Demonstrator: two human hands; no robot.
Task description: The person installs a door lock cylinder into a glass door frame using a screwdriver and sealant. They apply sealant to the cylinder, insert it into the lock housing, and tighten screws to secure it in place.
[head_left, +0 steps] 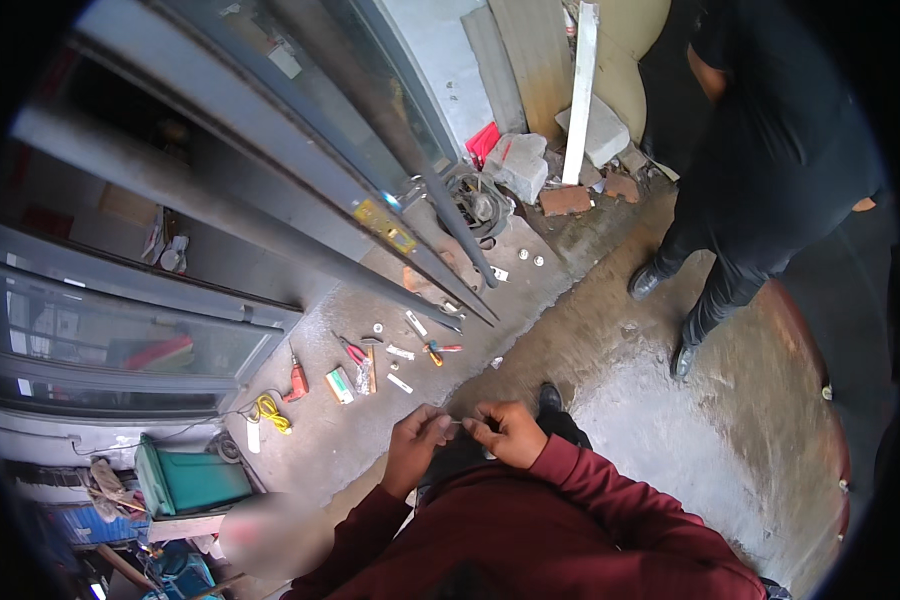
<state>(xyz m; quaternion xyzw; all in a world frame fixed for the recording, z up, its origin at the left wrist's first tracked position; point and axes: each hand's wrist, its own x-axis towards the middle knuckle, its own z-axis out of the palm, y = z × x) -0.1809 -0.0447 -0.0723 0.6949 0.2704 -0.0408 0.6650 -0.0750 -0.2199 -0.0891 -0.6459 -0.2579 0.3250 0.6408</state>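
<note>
In front of my maroon sweater, my left hand [418,446] and my right hand [510,434] are close together. Both are closed in a pinch, with a thin, light-coloured, wire-like piece [458,422] stretched between the fingertips. It is too small to tell exactly what it is. On the concrete beyond my hands lie a red power drill [298,380], pliers with red handles [353,351], a small white-and-green box [339,386], a yellow-handled screwdriver [434,356] and several small white pieces.
A yellow cable [271,412] lies beside the drill. Long metal posts [220,215] slant across the upper left by a glass door. Bricks [566,201] and a white board [580,95] are at the back. A person in dark clothes [780,180] stands right. A green bin [195,478] is left.
</note>
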